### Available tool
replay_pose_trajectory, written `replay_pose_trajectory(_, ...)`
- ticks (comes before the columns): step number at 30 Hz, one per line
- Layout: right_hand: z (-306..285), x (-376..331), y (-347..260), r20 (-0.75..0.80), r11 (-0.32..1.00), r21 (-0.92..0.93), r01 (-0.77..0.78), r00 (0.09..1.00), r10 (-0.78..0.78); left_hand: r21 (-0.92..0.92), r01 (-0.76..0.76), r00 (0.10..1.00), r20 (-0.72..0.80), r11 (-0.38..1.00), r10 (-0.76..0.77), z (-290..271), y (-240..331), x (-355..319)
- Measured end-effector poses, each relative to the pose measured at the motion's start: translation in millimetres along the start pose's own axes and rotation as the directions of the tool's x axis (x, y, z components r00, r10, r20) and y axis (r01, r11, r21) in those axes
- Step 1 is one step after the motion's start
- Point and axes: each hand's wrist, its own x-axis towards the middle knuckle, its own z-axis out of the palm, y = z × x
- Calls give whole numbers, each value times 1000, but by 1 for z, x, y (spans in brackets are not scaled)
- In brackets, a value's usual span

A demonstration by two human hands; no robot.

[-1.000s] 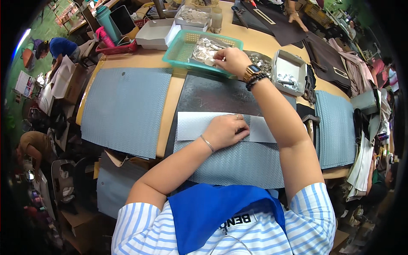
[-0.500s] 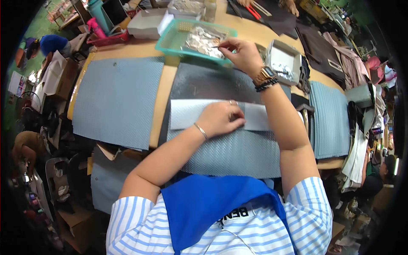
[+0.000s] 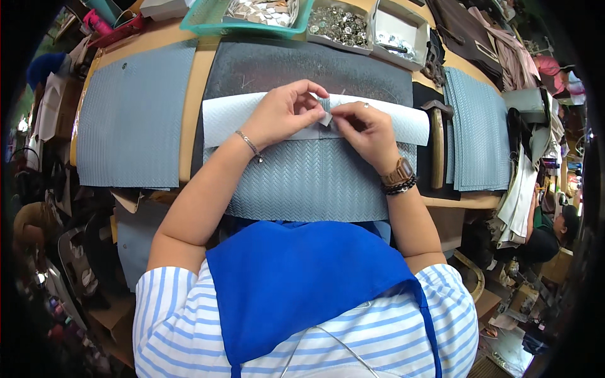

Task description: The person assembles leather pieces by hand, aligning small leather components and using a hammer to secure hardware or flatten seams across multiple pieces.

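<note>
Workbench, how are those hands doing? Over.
Left hand, right hand at small pale piece. Grey sheet beneath, white flap at far end. Hammer right of sheet.

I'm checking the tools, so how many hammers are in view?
1: the wooden-handled hammer, lying to the right of the right hand. Others may be hidden.

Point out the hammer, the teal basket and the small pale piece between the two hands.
Hammer [image 3: 437, 151]: head view, on its wooden handle.
Teal basket [image 3: 214, 29]: head view, on its near rim.
Small pale piece [image 3: 326, 119]: head view, on its visible face.
</note>
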Motion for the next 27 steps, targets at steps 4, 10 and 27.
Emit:
replay_pose_trajectory(4, 4, -1, 6, 62, 925, 302, -232, 973, 224, 13, 34, 998, -44, 999, -34, 3, 2, -2)
replay_pose_trajectory(10, 3, 2, 12, 82, 899, 340, -277, 961, 265, 136, 52, 997, -66, 989, -43, 4, 8, -1)
replay_pose_trajectory(27, 8, 12, -4, 59, 948, 103, -302, 953, 297, 386, -1, 986, -153, 923, 65, 16, 3, -3)
